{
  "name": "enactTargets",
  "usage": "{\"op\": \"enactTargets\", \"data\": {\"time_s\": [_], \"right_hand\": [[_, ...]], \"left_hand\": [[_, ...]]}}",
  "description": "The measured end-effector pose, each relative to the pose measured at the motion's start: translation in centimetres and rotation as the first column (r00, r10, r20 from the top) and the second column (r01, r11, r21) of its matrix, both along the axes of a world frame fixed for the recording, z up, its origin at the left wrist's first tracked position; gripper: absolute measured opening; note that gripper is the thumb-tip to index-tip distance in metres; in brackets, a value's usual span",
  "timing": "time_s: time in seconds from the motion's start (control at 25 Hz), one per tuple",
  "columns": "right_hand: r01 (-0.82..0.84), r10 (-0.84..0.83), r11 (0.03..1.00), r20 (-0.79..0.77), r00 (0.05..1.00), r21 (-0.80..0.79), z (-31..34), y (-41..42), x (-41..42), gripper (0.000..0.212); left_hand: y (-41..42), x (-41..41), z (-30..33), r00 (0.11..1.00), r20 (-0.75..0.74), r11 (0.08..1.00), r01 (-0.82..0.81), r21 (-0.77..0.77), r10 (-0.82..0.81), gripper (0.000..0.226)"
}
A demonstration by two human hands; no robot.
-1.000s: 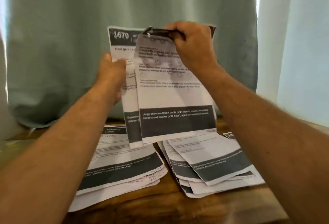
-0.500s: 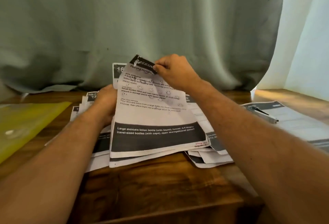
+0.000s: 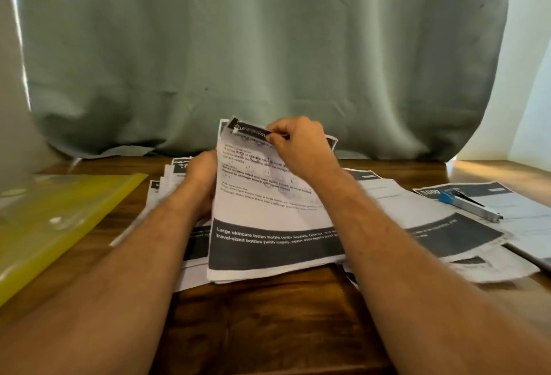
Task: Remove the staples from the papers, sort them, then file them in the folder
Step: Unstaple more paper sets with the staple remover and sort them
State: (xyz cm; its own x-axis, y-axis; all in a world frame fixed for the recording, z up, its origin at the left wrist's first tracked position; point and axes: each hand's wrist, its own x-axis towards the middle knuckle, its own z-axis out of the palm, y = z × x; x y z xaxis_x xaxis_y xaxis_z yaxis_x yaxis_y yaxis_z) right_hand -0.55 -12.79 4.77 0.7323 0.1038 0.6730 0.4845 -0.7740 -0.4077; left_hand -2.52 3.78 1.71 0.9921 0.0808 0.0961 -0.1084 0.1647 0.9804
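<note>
Pinching the white printed sheet (image 3: 262, 195) at twelve o'clock, right hand (image 3: 301, 148); left hand (image 3: 199, 178) steadies its nine o'clock edge, grip unclear. Sorting stage; placement follows.

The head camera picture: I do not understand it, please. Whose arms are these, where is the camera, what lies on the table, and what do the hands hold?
There is no machine here. A person wears one camera on the head, looking forward and down, so the two forearms coming from the bottom of the picture are that person's own.

The right hand pinches the top corner of a printed sheet, whose corner is bent over. The left hand holds the left edge of the same papers, which stand tilted with their lower edge on the wooden table.

More printed papers lie spread on the table. At the left lies a yellow folder. At the right, a pen-like tool with a blue part rests on a sheet; I cannot tell what it is. Behind hangs a green curtain.
</note>
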Motion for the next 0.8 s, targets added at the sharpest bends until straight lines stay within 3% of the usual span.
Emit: {"op": "enactTargets", "data": {"time_s": [0.2, 0.36, 0.4, 0.52, 0.64, 0.72, 0.8], "right_hand": [[0.031, -0.033, 0.996, -0.013, 0.999, -0.078, -1.5, 0.8, 0.7, 0.021], [0.037, -0.039, 0.993, -0.014, 0.999, -0.108, -2.1, 1.3, 0.9, 0.021], [0.041, -0.041, 0.995, -0.003, 0.999, -0.088, -2.2, 1.5, 1.1, 0.021], [0.062, -0.062, 0.998, 0.027, 0.998, -0.013, -1.9, 1.9, 1.8, 0.021], [0.085, -0.084, 0.995, 0.03, 0.996, -0.042, -1.1, 2.4, 1.9, 0.029], [0.081, -0.081, 0.992, -0.002, 0.997, -0.101, -0.3, 2.7, 2.1, 0.038], [0.069, -0.074, 0.989, -0.041, 0.996, -0.128, 0.9, 3.1, 2.9, 0.034]], "left_hand": [[0.5, 1.7, -0.5, 0.999, -0.034, 0.997, -0.04, -0.06, 0.038, 0.031], [0.5, 1.8, -0.4, 0.992, 0.019, 0.982, 0.129, -0.134, -0.128, 0.075], [0.6, 1.9, -0.5, 0.986, 0.035, 0.98, 0.165, -0.113, -0.162, 0.076], [1.0, 2.0, -0.9, 0.98, 0.045, 0.979, 0.196, -0.048, -0.194, 0.048], [0.9, 3.0, -1.3, 0.992, 0.125, 0.991, -0.008, 0.136, -0.009, 0.015], [0.8, 2.9, -1.2, 0.986, 0.159, 0.99, -0.067, 0.124, 0.046, 0.021], [0.9, 3.0, -1.0, 0.988, 0.149, 0.998, -0.05, 0.031, 0.045, 0.024]]}}
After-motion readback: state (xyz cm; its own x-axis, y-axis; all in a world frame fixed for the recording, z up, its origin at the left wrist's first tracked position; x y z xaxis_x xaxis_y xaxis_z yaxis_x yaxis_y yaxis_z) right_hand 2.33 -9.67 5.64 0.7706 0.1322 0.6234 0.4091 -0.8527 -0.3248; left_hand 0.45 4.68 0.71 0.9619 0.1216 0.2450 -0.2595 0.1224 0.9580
